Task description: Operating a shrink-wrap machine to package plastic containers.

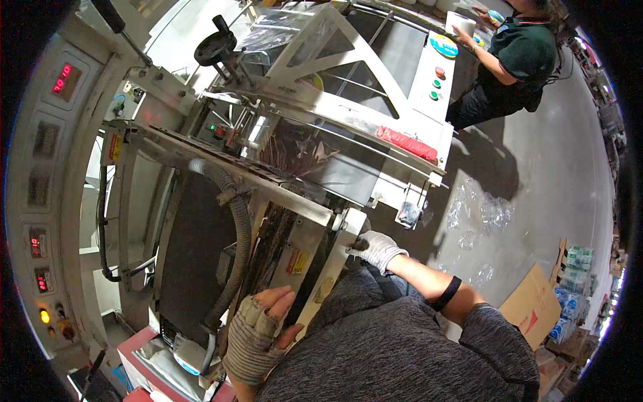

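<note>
My left hand (260,335), in a grey striped fingerless glove, is held beside the machine's dark conveyor with its fingers stretched and thumb apart. Nothing shows in it. My right hand (378,250), in a pale glove, is at the near end of the machine's metal crossbar (295,199). Its fingers are curled in at a dark spot on the frame, and what they close on is hidden. Between the hands runs a pale metal side rail (328,275). A ribbed grey hose (241,234) hangs over the dark belt (194,248). Crumpled clear film (301,151) lies beyond the crossbar.
A control panel (61,80) with red displays stands left. A black handwheel (216,48) and red roll (407,143) sit on the machine. Another person (526,50) holds a white tub (461,25). Plastic scraps (479,208) and cardboard (532,305) lie right.
</note>
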Available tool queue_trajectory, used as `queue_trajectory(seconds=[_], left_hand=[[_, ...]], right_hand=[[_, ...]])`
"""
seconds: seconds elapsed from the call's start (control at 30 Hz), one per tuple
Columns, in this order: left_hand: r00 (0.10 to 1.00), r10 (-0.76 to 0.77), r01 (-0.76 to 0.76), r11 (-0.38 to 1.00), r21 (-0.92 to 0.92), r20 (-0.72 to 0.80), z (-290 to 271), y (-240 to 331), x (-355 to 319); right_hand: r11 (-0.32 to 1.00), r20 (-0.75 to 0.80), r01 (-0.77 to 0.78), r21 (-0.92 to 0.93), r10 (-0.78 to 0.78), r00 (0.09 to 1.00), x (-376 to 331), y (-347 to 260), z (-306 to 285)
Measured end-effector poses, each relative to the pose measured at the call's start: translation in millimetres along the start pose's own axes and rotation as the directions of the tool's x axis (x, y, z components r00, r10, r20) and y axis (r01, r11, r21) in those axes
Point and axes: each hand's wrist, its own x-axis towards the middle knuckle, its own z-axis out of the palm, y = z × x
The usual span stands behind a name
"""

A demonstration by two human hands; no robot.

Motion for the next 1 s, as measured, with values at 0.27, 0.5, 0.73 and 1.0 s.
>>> queue_trajectory(seconds=[0.27,0.5,0.73,1.0], left_hand=[[0.999,-0.021,0.021,1.0,0.005,-0.027,-6.0,-0.7,3.7],[0.994,0.003,0.0,0.999,0.035,-0.108,-33.5,0.3,-2.8],[0.981,0.008,0.059,0.938,0.341,-0.192,-89.2,-39.7,-19.0],[0.965,-0.253,0.261,0.887,0.38,-0.071,-101.2,-110.4,16.2]], right_hand=[[0.997,0.029,0.052,0.048,-0.053,0.998,7.3,13.0,5.2],[0.935,0.128,0.237,-0.263,-0.21,0.969,18.2,30.4,-5.1],[0.992,-0.062,0.122,-0.021,-0.123,0.99,23.0,13.6,-83.0],[0.962,-0.124,-0.021,-0.272,-0.013,0.992,58.0,5.3,-99.5]])
